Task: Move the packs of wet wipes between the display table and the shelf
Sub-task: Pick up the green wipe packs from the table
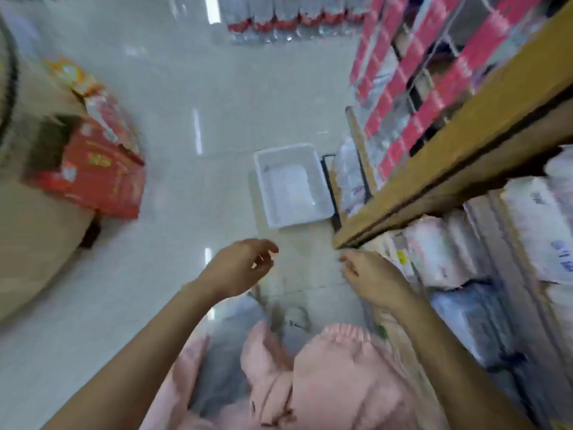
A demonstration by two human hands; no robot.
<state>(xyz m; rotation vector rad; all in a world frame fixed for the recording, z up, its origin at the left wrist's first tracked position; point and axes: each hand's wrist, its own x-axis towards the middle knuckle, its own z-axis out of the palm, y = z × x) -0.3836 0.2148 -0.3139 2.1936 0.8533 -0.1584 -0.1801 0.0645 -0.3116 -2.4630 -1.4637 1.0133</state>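
Observation:
The picture is motion-blurred. My left hand (pixel 238 265) hangs over the floor with fingers loosely curled and holds nothing. My right hand (pixel 372 276) is beside the front edge of the wooden shelf (pixel 449 156), fingers loosely bent, also holding nothing. Pale packs of wet wipes (pixel 440 252) are stacked on the shelf level just right of my right hand, with more white packs (pixel 539 225) further right. The round beige display table (pixel 34 212) is at the left edge, carrying a red box (pixel 93 178).
A white plastic tub (pixel 291 184) stands on the glossy tiled floor between the table and the shelf. Red-fronted packs (pixel 403 88) fill the upper shelving at right. Bottles with red labels (pixel 279 23) line the far wall. My pink clothing fills the bottom.

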